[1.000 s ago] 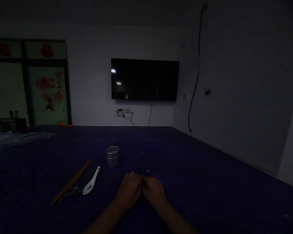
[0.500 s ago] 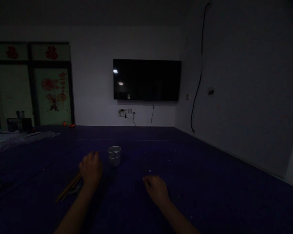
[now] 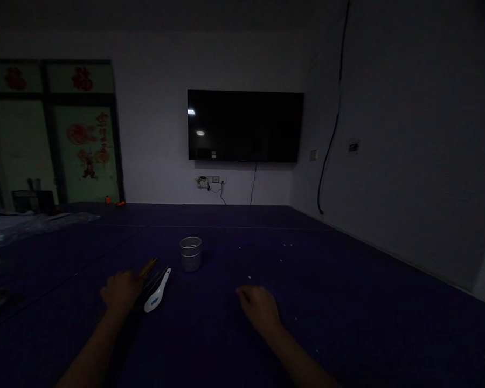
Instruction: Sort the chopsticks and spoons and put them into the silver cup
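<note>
My left hand [image 3: 122, 291] is closed around the yellowish chopsticks [image 3: 147, 268], whose upper ends stick out past the fingers; their lower part is hidden by the hand and arm. Just right of it, a white spoon [image 3: 157, 293] with a blue mark in its bowl lies on the dark blue surface. Thin dark utensils [image 3: 156, 280] lie between spoon and hand, too dim to name exactly. Beyond the spoon stands a metal cup [image 3: 191, 254], upright. My right hand [image 3: 259, 307] rests on the surface in a loose fist, with nothing showing in it.
Small white bits [image 3: 249, 277] are scattered on the blue surface [image 3: 226, 345]. Crumpled clear plastic [image 3: 44, 223] lies at the far left, near a dark box [image 3: 34, 201]. A television [image 3: 244, 126] hangs on the back wall, and a cable [image 3: 327, 148] runs down the right wall.
My left hand has moved left and down, from near the cup onto the chopsticks. The white spoon, hidden before, now shows. My right hand stays in place; the view has tilted slightly.
</note>
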{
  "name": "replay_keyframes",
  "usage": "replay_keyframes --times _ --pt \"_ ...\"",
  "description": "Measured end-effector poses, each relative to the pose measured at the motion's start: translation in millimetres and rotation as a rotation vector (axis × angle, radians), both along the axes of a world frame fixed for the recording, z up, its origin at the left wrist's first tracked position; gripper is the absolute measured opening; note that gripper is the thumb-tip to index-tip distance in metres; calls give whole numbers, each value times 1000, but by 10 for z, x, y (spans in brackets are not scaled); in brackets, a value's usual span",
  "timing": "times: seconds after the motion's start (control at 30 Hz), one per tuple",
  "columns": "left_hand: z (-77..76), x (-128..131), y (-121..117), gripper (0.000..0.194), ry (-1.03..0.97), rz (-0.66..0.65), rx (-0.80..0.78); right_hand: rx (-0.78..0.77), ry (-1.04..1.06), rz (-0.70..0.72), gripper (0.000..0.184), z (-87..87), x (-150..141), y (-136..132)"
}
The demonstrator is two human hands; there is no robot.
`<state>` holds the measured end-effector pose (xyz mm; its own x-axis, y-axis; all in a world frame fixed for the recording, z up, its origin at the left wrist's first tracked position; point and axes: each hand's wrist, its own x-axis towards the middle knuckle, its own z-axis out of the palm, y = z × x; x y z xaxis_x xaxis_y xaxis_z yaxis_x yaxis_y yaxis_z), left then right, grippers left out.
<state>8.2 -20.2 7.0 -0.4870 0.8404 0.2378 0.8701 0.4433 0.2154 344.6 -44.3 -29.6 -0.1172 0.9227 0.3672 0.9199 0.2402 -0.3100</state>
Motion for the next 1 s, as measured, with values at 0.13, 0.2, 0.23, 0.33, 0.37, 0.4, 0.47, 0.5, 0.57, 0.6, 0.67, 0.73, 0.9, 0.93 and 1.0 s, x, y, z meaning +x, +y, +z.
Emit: replay_keyframes --times 0.13,0.2,0.23,0.33,0.37,0.4,0.47,0.5,0.57,0.6,0.67,0.73,0.9,0.93,1.0 --pt "-66 -28 51 43 -56 10 -26 -8 -24 -5 32 -8 4 3" --pt "-88 -59 76 40 -106 20 -54 -9 -30 8 32 -10 4 3" --pt "-99 -76 89 39 -131 28 -68 -7 -31 15 32 -10 4 3" --pt "-132 -130 120 34 -179 38 -70 0 -30 24 32 -16 7 6" --pt "-141 -147 128 33 -195 33 -66 4 -31 23 32 -19 8 7" --pt "-146 -164 133 32 -213 24 -67 10 -31 19 33 -23 8 9" --pt "-147 -193 140 32 -244 5 -80 25 -28 11 32 -30 9 11" --pt "-142 -205 142 32 -254 -4 -89 30 -27 11 32 -32 9 10" --pt "-130 -231 144 31 -265 -24 -94 30 -27 11 32 -31 8 7" --pt "-125 -246 144 30 -275 -35 -93 25 -28 12 33 -28 7 4" --pt "-124 -282 143 28 -305 -65 -84 16 -26 13 33 -18 7 -5" --pt "-135 -324 143 27 -336 -100 -64 13 -16 14 33 -8 8 -15" --pt "-165 -377 129 22 -404 -163 12 1 -20 18 34 -1 8 -20" --pt "-167 -372 122 22 -420 -156 23 -3 -19 18 34 -3 7 -17" --pt "-168 -352 106 22 -444 -137 40 -7 -15 19 35 -6 5 -12"
